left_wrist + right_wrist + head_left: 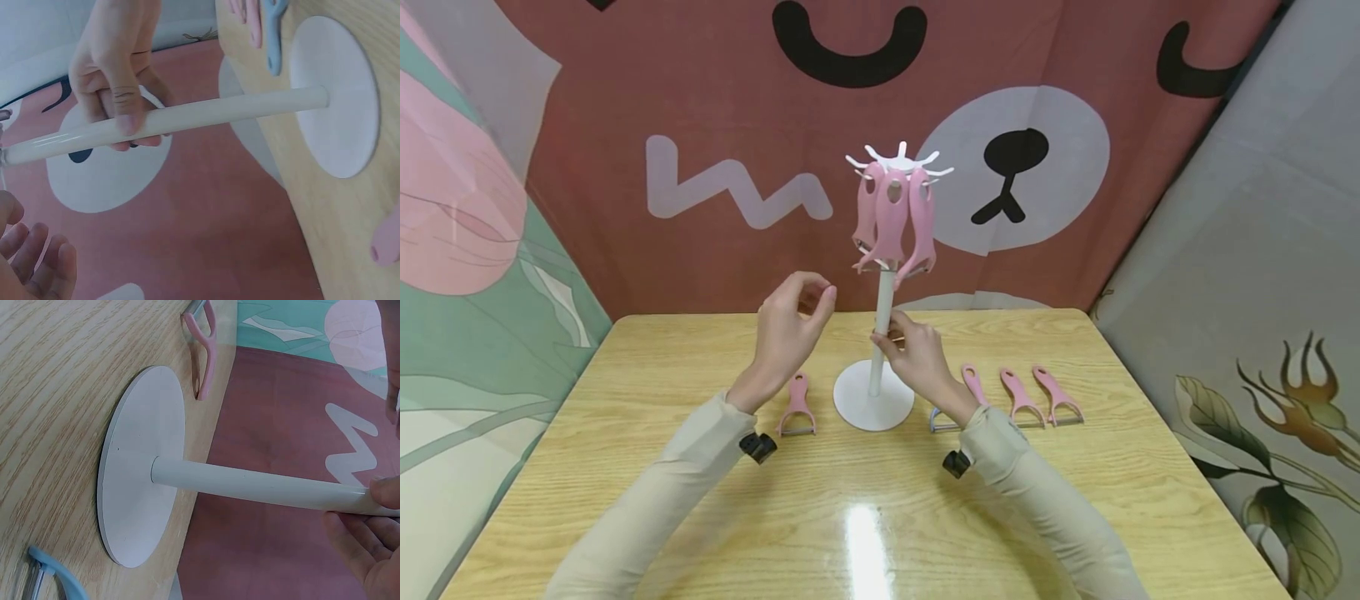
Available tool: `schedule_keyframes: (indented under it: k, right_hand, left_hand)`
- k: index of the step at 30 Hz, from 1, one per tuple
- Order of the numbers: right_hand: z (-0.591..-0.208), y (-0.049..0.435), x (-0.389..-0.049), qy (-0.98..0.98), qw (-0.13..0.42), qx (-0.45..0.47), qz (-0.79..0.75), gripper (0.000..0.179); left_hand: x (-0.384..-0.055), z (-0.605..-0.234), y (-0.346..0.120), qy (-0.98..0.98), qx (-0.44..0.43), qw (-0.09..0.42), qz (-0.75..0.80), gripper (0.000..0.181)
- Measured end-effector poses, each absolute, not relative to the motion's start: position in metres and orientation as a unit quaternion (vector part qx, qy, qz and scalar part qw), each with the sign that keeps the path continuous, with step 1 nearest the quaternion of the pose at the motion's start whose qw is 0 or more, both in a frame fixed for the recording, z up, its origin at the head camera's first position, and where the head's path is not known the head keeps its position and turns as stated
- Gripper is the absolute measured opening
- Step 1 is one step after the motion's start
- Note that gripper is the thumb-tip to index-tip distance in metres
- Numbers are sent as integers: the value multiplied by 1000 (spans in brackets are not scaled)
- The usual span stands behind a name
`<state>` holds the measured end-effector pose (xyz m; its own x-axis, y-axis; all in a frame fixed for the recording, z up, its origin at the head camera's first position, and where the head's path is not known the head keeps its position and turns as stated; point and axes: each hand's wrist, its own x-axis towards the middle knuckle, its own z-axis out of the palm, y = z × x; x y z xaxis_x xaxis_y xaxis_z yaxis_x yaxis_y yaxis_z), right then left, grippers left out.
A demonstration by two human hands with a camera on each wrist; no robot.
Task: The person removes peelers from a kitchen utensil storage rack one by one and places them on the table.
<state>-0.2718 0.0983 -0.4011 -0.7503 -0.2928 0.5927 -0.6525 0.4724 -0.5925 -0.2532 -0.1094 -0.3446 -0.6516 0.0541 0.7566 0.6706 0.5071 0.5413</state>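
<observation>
In the centre of the head view, a white hook stand [884, 304] is standing upright on the wooden table [760, 525], and pink Y-shaped peelers [891, 218] are hanging from its upper hooks. The right hand [922, 357], right of centre, is pinching the pole between thumb and fingers. The left hand [788, 325], left of the pole, is holding nothing; its fingers are curving loosely, the thumb leaving a narrow gap. A single pink peeler [798, 393] is lying left of the base; more pink peelers [1013, 386] and a blue peeler [274, 39] are lying right of it.
</observation>
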Motion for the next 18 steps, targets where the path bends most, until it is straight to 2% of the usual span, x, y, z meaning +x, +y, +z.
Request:
schedule_keyframes:
  k: [18]
  right_hand:
    - [-402,98,-273,-828,207,284,437,16]
  left_hand:
    - [-259,-306,-95,-746,-261,411,-455,24]
